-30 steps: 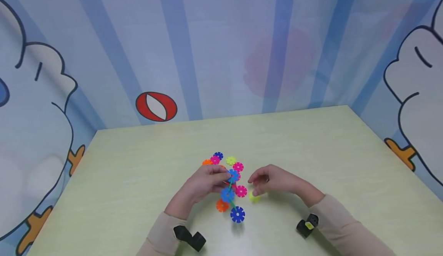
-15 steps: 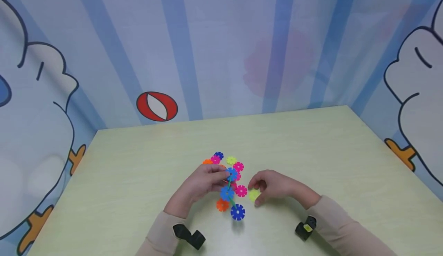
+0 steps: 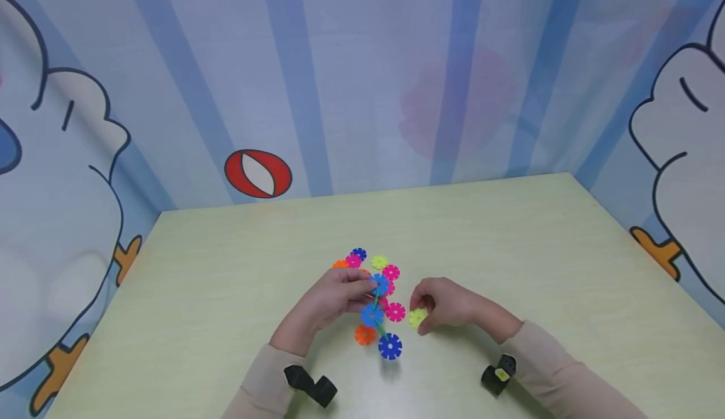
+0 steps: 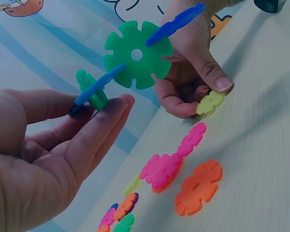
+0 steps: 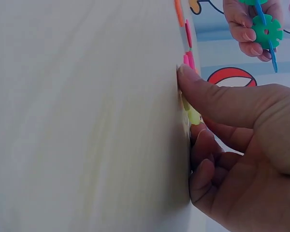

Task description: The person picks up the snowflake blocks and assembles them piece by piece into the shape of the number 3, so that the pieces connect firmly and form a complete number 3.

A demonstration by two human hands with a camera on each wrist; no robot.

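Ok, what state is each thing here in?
Left hand: pinching the linked discs.
Linked discs: green and blue, interlocked, held above the table.
Right hand: pinching a yellow disc.
Yellow disc: gripped; whether lifted is unclear.
Pink discs: bunched on the table.
Front orange disc: lying flat, apart from the pink discs.

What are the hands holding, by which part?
The left hand holds a notched-disc chain by one end; the right hand pinches a yellow disc by its edge.
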